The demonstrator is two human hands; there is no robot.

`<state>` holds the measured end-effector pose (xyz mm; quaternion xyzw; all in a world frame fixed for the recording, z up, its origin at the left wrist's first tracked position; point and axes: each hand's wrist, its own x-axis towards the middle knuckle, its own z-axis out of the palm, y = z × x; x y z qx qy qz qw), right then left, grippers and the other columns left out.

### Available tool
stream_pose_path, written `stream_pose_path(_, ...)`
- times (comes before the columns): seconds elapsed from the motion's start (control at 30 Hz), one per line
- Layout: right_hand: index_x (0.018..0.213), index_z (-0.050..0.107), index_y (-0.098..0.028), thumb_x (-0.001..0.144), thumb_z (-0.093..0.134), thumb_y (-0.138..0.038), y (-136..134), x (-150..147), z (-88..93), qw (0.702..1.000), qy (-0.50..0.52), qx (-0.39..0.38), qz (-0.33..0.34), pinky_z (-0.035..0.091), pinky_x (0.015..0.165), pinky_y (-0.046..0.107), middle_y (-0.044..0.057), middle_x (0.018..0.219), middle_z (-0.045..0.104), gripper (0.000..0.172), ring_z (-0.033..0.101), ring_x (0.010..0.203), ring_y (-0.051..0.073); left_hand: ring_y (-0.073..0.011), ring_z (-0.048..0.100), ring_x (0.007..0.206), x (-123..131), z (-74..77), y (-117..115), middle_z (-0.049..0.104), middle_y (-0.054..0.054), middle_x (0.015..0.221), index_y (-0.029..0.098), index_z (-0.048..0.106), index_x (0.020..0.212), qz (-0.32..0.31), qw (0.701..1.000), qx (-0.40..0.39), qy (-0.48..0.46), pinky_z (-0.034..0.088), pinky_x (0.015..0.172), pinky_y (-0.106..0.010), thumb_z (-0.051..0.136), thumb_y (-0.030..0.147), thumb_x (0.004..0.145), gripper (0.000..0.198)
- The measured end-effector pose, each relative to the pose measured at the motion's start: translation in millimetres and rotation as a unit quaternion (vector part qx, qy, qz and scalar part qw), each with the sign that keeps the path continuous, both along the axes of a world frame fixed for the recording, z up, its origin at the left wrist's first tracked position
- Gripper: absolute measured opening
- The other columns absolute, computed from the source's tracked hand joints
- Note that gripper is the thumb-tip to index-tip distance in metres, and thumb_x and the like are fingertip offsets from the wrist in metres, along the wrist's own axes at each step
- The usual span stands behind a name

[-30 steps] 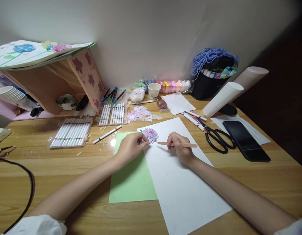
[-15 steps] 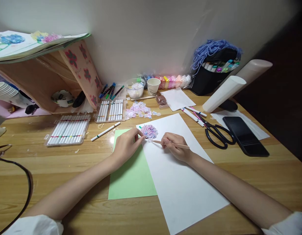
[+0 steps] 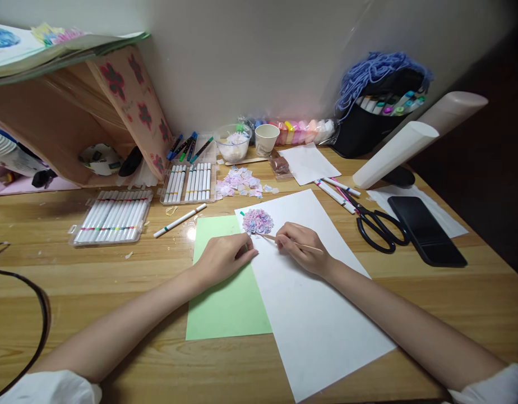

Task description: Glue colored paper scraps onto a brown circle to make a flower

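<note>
My right hand point(image 3: 303, 247) grips a thin wooden stick point(image 3: 306, 247) with a pointed tip, the way one holds a pen. Its tip touches the lower edge of a cluster of pink, purple and blue paper bits point(image 3: 258, 221), shaped like a flower head near the top of a white sheet point(image 3: 313, 314). Just below that cluster rests my left hand point(image 3: 225, 255), fingers loosely curled and thumb apart, with nothing visible in it. It lies over a light green sheet point(image 3: 227, 308) and the white sheet's left edge. A small green mark shows at the cluster's upper left.
Loose paper scraps point(image 3: 240, 182) lie behind the sheets, near a clear bowl point(image 3: 232, 147) and a paper cup point(image 3: 266, 139). Marker cases point(image 3: 111, 219) and a loose marker point(image 3: 180, 220) are at left. Black scissors point(image 3: 379, 227) and a phone point(image 3: 427, 230) lie at right.
My left hand has drawn back slightly from the cluster, its thumb and finger now apart. The stick's tip has moved up to the cluster's lower edge. The camera view has shifted a little.
</note>
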<state>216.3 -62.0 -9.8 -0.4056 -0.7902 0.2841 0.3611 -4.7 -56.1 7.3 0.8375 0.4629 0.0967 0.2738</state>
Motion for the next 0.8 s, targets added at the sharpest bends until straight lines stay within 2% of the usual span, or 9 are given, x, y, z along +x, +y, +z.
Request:
stream_pose_path(0.23, 0.067, 0.046, -0.023, 0.097, 0.027, -0.039, 2, -8, 2.0, 0.999, -0.016, 0.009, -0.033, 0.039, 0.058, 0.029, 0.002, 0.060, 0.052, 0.039, 0.050, 0.057, 0.016, -0.0109, 0.052, 0.059, 0, -1.9, 1, 0.063, 0.004, 0.069, 0.022, 0.060, 0.083, 0.005, 1.000, -0.005, 0.000, 0.030, 0.055, -0.023, 0.052, 0.038, 0.086, 0.019)
stream_pose_path(0.47, 0.059, 0.040, -0.022, 0.096, 0.031, -0.045, 17, -29, 20.3, 0.992, 0.029, -0.086, -0.092, 0.035, 0.050, 0.026, -0.003, 0.048, 0.047, 0.044, 0.044, 0.044, 0.011, -0.0118, 0.053, 0.059, 1, 0.2, 0, 0.063, 0.003, 0.069, 0.022, 0.061, 0.083, 0.014, 1.000, -0.011, 0.007, 0.030, 0.055, -0.024, 0.052, 0.038, 0.085, 0.019)
stream_pose_path(0.67, 0.058, 0.041, -0.023, 0.095, 0.028, -0.049, 10, -23, -0.3, 0.984, 0.099, -0.052, -0.139, 0.037, 0.051, 0.027, -0.002, 0.046, 0.048, 0.047, 0.046, 0.044, 0.013, -0.0113, 0.053, 0.058, 0, -0.8, 0, 0.063, 0.004, 0.069, 0.022, 0.060, 0.083, 0.009, 1.000, -0.007, 0.001, 0.029, 0.054, -0.023, 0.052, 0.038, 0.086, 0.018)
stream_pose_path(0.8, 0.056, 0.041, -0.023, 0.095, 0.027, -0.047, 5, -21, -7.5, 0.990, 0.069, 0.014, -0.119, 0.036, 0.052, 0.029, 0.000, 0.049, 0.047, 0.048, 0.046, 0.047, 0.014, -0.0111, 0.052, 0.059, 0, -1.6, 0, 0.063, 0.004, 0.069, 0.022, 0.059, 0.082, 0.011, 1.000, -0.004, 0.007, 0.028, 0.055, -0.023, 0.052, 0.037, 0.086, 0.018)
